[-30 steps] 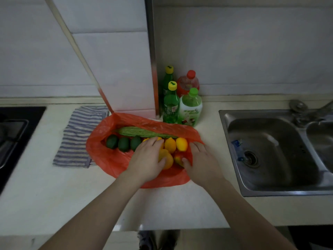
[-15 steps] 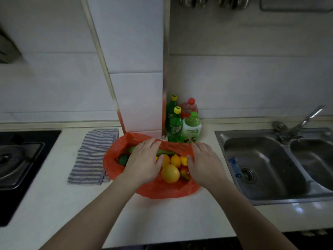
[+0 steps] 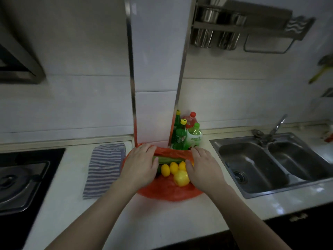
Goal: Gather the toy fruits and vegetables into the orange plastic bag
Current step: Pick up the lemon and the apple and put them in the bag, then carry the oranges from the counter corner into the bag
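Where left hand point(image 3: 139, 164) and right hand point(image 3: 201, 166) lie over orange bag point(image 3: 167, 193), grip unclear, green vegetable point(image 3: 167, 159) half hidden.

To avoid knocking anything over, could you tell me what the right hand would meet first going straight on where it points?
Probably the green-capped bottle, which stands just beyond the right hand, behind the far edge of the orange bag; depth is unclear.

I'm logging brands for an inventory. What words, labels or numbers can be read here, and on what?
No text is readable.
Green bottle: label too blurred to read.
Pale bottle: green print on the label, too blurred to read.
Red bottle: no label readable.
Bag, cloth: no text shows.
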Demonstrator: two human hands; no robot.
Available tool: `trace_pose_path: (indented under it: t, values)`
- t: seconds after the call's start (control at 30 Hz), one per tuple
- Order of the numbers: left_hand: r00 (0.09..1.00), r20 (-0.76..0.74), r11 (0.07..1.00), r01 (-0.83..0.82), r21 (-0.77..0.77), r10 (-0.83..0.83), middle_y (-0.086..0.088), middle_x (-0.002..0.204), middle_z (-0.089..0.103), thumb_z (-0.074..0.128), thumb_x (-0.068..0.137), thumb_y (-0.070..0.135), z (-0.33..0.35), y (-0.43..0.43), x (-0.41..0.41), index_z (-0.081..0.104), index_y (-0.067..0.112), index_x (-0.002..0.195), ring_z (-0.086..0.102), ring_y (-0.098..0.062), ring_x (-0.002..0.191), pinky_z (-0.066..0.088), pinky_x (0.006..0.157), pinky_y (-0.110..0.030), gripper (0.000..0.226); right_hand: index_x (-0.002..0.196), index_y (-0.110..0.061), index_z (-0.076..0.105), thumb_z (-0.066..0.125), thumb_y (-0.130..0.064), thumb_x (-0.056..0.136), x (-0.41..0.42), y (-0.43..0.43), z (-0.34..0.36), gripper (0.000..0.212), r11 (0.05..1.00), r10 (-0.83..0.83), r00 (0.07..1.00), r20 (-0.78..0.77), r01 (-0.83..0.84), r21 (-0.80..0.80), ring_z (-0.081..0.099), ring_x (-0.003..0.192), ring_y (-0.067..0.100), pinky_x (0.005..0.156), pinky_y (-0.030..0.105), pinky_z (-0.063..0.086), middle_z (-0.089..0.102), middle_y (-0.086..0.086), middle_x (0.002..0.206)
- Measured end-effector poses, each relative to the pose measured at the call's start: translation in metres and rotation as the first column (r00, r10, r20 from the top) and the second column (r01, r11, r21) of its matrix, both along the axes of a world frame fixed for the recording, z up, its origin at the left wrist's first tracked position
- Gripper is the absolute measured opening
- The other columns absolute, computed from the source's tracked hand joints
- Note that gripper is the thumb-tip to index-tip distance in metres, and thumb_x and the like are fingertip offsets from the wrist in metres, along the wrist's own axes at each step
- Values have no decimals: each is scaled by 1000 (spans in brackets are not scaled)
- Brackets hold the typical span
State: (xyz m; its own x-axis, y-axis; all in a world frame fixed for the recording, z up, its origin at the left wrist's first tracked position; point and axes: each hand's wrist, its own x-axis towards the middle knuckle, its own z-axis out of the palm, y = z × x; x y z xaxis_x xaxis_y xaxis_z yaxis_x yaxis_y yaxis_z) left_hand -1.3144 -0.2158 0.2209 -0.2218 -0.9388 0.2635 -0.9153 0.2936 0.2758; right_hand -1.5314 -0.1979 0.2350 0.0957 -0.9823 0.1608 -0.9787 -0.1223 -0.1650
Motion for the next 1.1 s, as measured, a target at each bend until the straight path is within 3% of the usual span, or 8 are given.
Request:
trace_pose_path:
  t: [0.37,0.57,0.7,0.8,0.97,1.1]
  values:
    - [997,2,997,-72,-29,72,-2,141,49,41,98,35,26,44,26,48,16,138,43,-21,130,32,111,-37,45,139,-10,42,38,-39,97,18,39,30,51,996,32,999,12,-30,-81,39,130,23,107,35,34,47,7,140]
    - [991,7,990,-134,-37,134,-2,135,54,42,95,37,39,71,22,50,18,134,48,-22,125,38,106,-37,44,143,-10,37,38,-37,97,3,55,39,53,994,76,997,32,-73,-85,35,133,22,108,33,30,42,6,145]
    - [981,15,981,-193,-30,194,-2,131,56,39,92,37,45,98,15,53,18,130,50,-24,121,40,102,-36,44,140,-9,41,42,-36,96,0,65,36,51,987,136,990,45,-132,-89,39,129,25,105,33,31,46,8,140]
    - [969,39,970,-243,12,242,-2,140,51,41,92,38,41,124,17,48,18,137,46,-23,128,36,109,-36,50,139,-6,43,45,-35,95,7,74,28,53,976,209,975,81,-203,-78,40,129,27,107,36,32,47,12,140]
    - [948,40,949,-316,17,315,-3,126,59,45,93,34,41,174,39,55,17,126,54,-24,115,41,99,-36,38,136,-4,46,48,-35,93,37,99,22,52,962,272,955,116,-266,-62,43,126,29,106,39,35,51,14,136]
    - [922,27,922,-387,-8,387,-5,134,54,46,98,31,47,205,71,51,15,133,47,-22,124,34,105,-32,39,134,-6,48,48,-37,93,75,118,28,52,939,341,935,98,-335,-73,45,124,29,106,39,35,53,12,133]
